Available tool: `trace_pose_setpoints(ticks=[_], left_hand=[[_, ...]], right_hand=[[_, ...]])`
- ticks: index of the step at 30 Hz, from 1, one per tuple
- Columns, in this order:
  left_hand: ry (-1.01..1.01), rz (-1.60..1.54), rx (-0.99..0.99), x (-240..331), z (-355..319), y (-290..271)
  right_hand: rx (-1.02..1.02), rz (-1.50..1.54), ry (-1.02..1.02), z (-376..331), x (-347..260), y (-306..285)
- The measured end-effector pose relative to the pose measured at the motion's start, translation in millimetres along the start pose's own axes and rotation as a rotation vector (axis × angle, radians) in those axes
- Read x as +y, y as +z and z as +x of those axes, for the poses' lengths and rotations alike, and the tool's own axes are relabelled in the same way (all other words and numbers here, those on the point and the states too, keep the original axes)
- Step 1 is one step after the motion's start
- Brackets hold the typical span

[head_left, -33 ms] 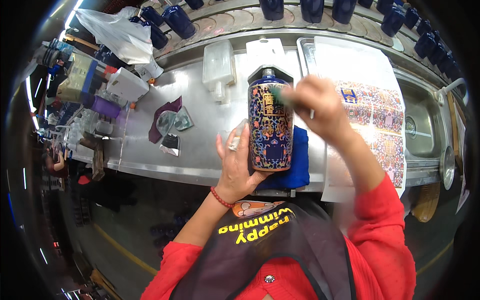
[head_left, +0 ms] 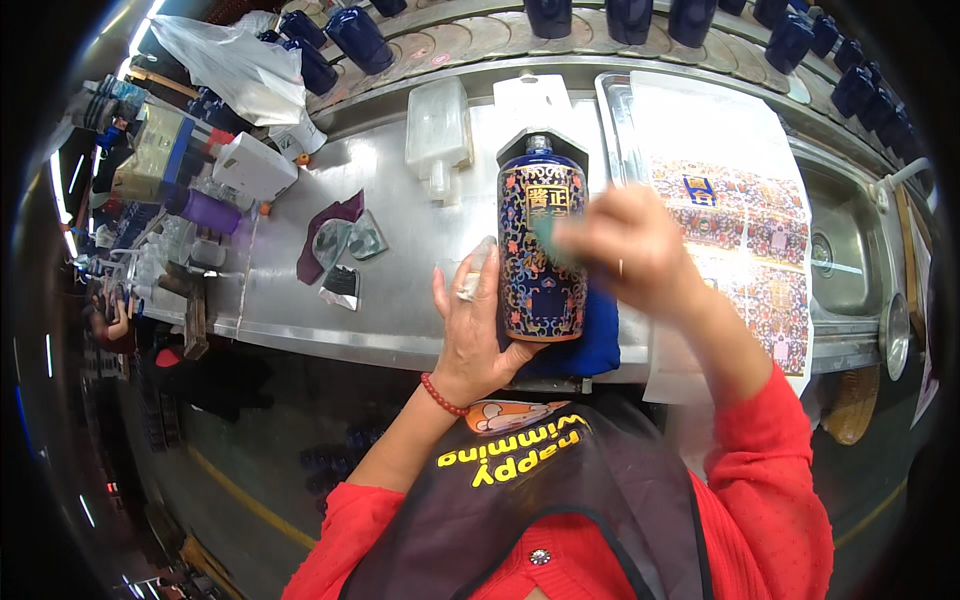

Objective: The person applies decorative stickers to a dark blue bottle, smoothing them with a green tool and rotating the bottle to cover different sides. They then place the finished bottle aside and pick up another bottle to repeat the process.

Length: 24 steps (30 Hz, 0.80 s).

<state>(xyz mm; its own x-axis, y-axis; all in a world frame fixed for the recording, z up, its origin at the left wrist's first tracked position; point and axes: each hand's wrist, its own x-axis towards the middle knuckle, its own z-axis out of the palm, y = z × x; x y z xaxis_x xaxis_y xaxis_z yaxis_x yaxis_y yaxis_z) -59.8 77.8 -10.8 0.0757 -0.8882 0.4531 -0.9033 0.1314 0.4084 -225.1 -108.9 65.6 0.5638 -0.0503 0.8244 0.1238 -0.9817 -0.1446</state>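
A tall dark-blue glazed bottle with ornate patterned decal (head_left: 541, 250) is held lying on a blue cloth pad (head_left: 598, 345) at the steel tabletop's (head_left: 400, 300) near edge — left hand (head_left: 472, 325) clasped round its base, right hand (head_left: 625, 245), blurred, closed on a small greenish tool rubbing the decal. Smoothing seems underway; firm, even strokes are called for next.

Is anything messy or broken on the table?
Nothing looks broken or spilled. The left hand steadies the blue patterned bottle on a blue cloth, while the blurred right hand rubs its side. Only some loose scraps lie scattered on the metal table.
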Motion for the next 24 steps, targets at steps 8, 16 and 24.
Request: trace_pose_setpoints(ticks=[8,16,24], left_hand=[[0.024,0.111,0.020,10,10,-3],[-0.006,-0.092,-0.060,-11,-1,5],[0.262,0.153,0.052,6,7,-6]], right_hand=[[0.052,0.477,0.715,-19,-5,3],[-0.352,0.618,0.381,-81,-55,-19],[0.048,0.597,0.940,-99,-57,-30]])
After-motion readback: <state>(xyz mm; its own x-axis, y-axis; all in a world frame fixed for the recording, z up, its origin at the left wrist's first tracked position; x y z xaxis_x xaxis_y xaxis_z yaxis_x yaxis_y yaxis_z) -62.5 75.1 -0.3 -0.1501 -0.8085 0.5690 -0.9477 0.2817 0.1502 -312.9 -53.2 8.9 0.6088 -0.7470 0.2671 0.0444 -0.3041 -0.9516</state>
